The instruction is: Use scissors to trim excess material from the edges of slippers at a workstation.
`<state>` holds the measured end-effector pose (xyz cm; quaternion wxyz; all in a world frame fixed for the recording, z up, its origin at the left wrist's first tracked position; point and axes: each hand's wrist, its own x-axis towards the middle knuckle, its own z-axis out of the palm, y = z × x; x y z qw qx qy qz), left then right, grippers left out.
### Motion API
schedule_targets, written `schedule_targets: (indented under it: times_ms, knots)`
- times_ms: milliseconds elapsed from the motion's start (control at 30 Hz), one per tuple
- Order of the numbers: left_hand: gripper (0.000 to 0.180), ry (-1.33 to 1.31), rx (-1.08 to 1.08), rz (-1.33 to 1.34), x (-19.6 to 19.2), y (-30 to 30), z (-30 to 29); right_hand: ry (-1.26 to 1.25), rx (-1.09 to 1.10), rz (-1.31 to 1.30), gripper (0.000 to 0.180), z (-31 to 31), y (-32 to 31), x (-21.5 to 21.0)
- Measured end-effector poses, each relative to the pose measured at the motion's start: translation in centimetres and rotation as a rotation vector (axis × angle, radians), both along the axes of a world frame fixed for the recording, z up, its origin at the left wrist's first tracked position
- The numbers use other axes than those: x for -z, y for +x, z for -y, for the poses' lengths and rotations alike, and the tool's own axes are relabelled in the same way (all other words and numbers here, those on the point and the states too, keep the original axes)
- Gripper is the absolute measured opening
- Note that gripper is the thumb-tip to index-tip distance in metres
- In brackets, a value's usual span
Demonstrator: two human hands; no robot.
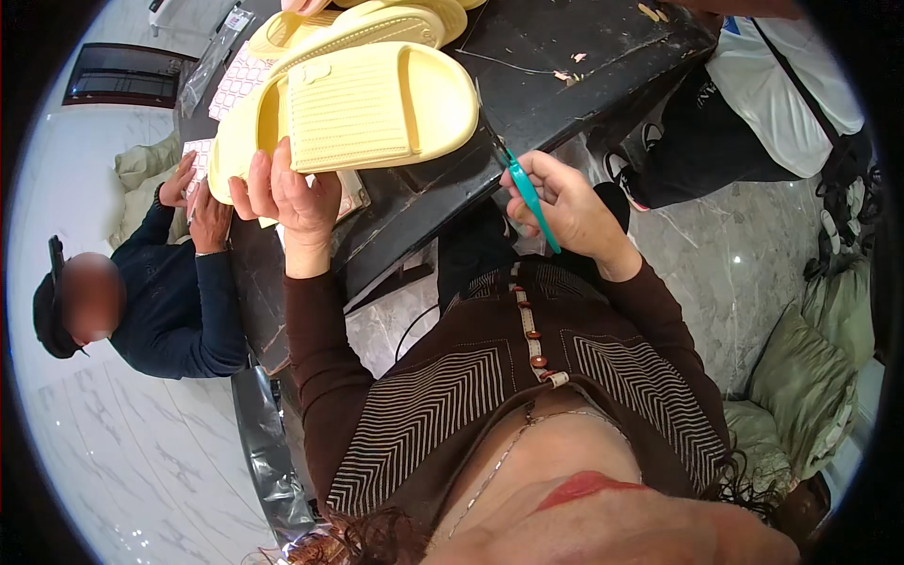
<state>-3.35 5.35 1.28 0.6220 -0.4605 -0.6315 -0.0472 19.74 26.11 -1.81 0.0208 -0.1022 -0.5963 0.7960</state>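
My left hand grips a pale yellow slide slipper from its near side, fingers on its edge and strap. A ribbed pattern and a small raised badge mark the broad strap. My right hand is closed around small snips with a teal handle. Their dark, slim blades point up beside the slipper's rounded right end; whether they touch it, I cannot tell. Behind lie more yellow slippers, partly covered by the one I hold.
A worn black table carries yellow scraps and red-patterned paper. At the left, a person in dark clothes rests both hands on the table. Another person stands at the upper right. Olive sacks sit on the floor at right.
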Motion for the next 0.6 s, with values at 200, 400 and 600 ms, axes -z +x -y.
schedule_targets:
  times_ms: [200,400,600]
  knots:
    - [0.079,-0.013,-0.038,-0.025,0.3,-0.1,0.2,0.116,-0.004,0.008,0.016,-0.4,0.1,0.0]
    - [0.077,-0.029,-0.058,-0.068,0.3,-0.6,0.3,0.205,0.002,-0.006,0.017,-1.0,0.1,0.5]
    - [0.063,-0.039,0.006,-0.145,0.1,-1.0,0.4,0.368,0.053,-0.110,0.017,-1.2,0.2,1.5]
